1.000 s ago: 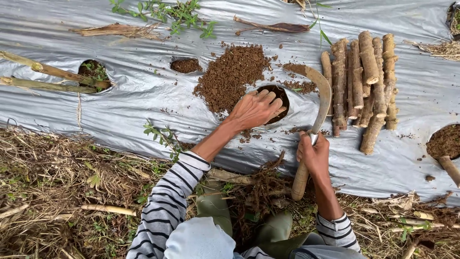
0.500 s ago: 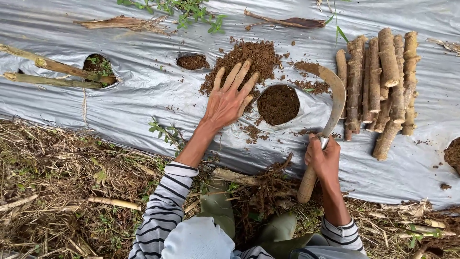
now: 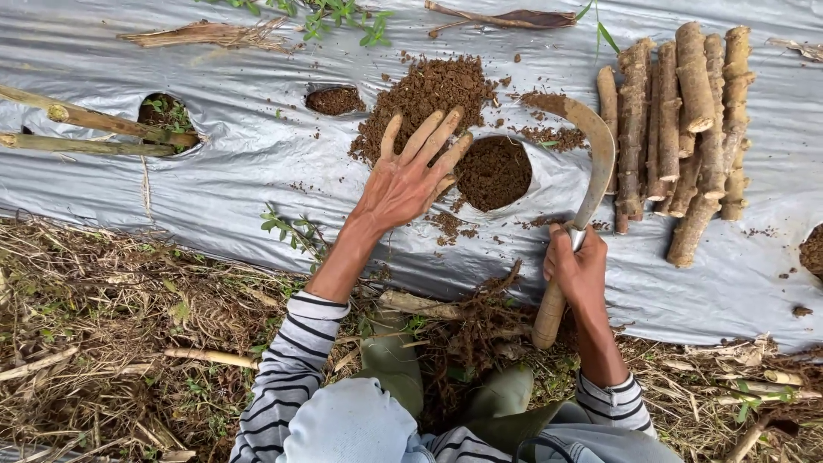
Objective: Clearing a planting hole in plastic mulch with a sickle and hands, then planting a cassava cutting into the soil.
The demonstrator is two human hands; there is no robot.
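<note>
Soil work at the hole [image 3: 493,171] is what I judge to be in hand: the round cut in the grey sheet [image 3: 240,163] is filled with loose brown earth nearly level with the plastic, and a heap [image 3: 424,90] of the same earth lies on the sheet just beyond it. My left hand [image 3: 410,176] lies palm down with fingers fanned wide, holding nothing. The palm rests at the hole's left rim and the fingertips reach the foot of the heap. My right hand [image 3: 576,267] is wrapped firmly round the sickle [image 3: 591,163] where the wooden handle meets the metal. The curved blade arches up along the hole's right side with its tip near scattered crumbs of earth, and I cannot tell whether the blade rests on the sheet or hangs just over it. A stack of cut stems [image 3: 686,129] lies near the blade, to the right of it. A smaller hole [image 3: 334,100] sits left of the heap, and another hole [image 3: 167,116] further left has two sticks [image 3: 86,129] lying across it. As I read it, any further move at the hole calls for a flat, sweeping left palm, so the earth goes into the opening rather than across the plastic. It also calls for keeping the blade edge well clear of those spread fingers and of the thin sheet, which would tear easily.
</note>
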